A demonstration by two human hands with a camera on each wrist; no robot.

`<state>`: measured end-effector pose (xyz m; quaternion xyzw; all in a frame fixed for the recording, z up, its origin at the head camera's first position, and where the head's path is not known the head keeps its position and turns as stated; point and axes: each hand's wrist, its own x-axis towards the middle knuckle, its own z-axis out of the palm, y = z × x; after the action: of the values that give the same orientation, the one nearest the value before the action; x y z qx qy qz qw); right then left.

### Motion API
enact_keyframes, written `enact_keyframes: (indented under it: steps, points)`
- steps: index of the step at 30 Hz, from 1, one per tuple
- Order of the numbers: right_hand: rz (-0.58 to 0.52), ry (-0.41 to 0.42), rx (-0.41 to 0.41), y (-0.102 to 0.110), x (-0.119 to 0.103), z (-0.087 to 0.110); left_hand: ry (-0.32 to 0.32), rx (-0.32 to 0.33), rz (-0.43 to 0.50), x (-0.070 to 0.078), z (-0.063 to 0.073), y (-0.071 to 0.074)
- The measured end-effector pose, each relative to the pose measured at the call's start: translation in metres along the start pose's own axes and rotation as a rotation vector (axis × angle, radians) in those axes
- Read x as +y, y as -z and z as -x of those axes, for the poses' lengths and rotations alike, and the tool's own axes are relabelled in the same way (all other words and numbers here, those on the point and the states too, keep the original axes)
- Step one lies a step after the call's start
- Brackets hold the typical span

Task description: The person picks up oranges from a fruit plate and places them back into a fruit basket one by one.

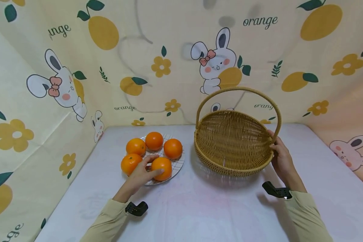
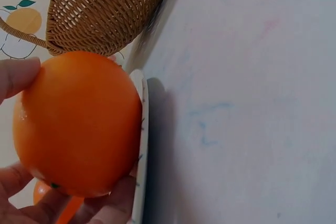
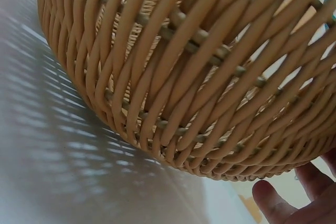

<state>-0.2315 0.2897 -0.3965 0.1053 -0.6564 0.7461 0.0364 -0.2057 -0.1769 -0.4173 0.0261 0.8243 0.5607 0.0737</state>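
My left hand [image 1: 143, 172] grips the nearest orange [image 1: 161, 169], at the front of a round white plate [image 1: 176, 164] with a dark grid pattern. In the left wrist view the thumb lies on one side of that orange [image 2: 79, 124] and the fingers on the other, and it sits close against the plate's edge [image 2: 140, 145]. Several more oranges [image 1: 154, 141] share the plate. To the right, a tan wicker basket [image 1: 233, 144] with a tall arched handle tilts its opening toward me. My right hand [image 1: 282, 161] holds the basket's right side, where the handle meets the rim.
A white cloth [image 1: 181, 215] covers the table. Behind it and at both sides hang printed curtains [image 1: 175, 50] with rabbits, oranges and flowers. Black straps [image 1: 136, 209] are on both wrists. The basket casts a striped shadow [image 3: 89, 145] on the cloth.
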Motion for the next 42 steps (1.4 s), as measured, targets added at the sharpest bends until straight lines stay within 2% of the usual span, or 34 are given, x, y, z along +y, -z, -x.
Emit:
enact_keyframes:
  steps: [4,8,14,25,28,33,37,42]
  points:
    - [0.011,-0.006,0.018,0.0,0.0,0.002,0.0,0.003,-0.015,0.001,-0.002,-0.003]
    - [0.007,-0.015,0.034,-0.002,0.001,0.003,-0.032,-0.009,-0.022,0.01,-0.001,-0.002]
    - [0.027,-0.02,0.037,0.0,0.001,0.003,-0.138,-0.039,0.005,0.036,-0.002,0.0]
    - [0.033,-0.021,0.033,-0.002,-0.003,0.002,-0.231,-0.098,0.038,0.087,-0.005,-0.008]
    - [0.043,-0.013,0.033,-0.003,-0.004,0.001,-0.253,-0.146,0.069,0.102,-0.008,-0.011]
    - [0.056,0.001,0.034,-0.003,-0.005,-0.001,-0.267,-0.23,0.107,0.125,-0.014,-0.02]
    - [0.061,-0.004,0.042,-0.003,-0.005,-0.001,-0.281,-0.269,0.086,0.139,-0.021,-0.032]
    - [0.083,-0.014,0.05,-0.002,-0.006,-0.002,-0.256,-0.329,0.096,0.16,-0.03,-0.049]
